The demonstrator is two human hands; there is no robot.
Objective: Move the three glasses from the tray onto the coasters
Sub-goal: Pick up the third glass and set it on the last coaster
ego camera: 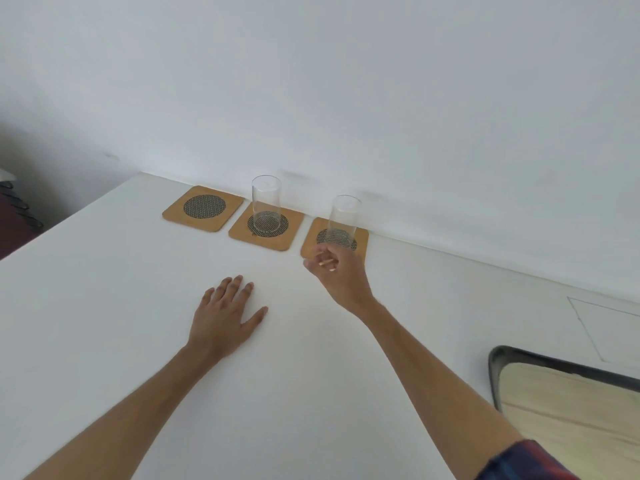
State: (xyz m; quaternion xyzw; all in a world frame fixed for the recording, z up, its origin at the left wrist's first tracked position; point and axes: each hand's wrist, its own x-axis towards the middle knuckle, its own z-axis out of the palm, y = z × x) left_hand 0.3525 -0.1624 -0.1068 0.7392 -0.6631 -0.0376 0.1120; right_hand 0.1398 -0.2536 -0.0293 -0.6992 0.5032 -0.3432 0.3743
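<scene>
Three square wooden coasters with dark mesh circles lie in a row by the wall. The left coaster (203, 208) is bare. A clear tall glass (266, 202) stands upright on the middle coaster (266, 228). A second clear glass (343, 218) stands on the right coaster (362, 241). My right hand (337, 273) is just in front of that glass's base, fingers loosely curled and holding nothing. My left hand (223, 317) rests flat on the table, fingers spread. The tray (494, 374), dark-rimmed with a pale wooden floor, is at the lower right, partly cut off. No third glass is in view.
The white table (121, 306) meets a white wall right behind the coasters. Its left edge drops off to a dark area with a coiled object (20, 206). A faint rectangular outline (609, 327) marks the table surface near the right edge.
</scene>
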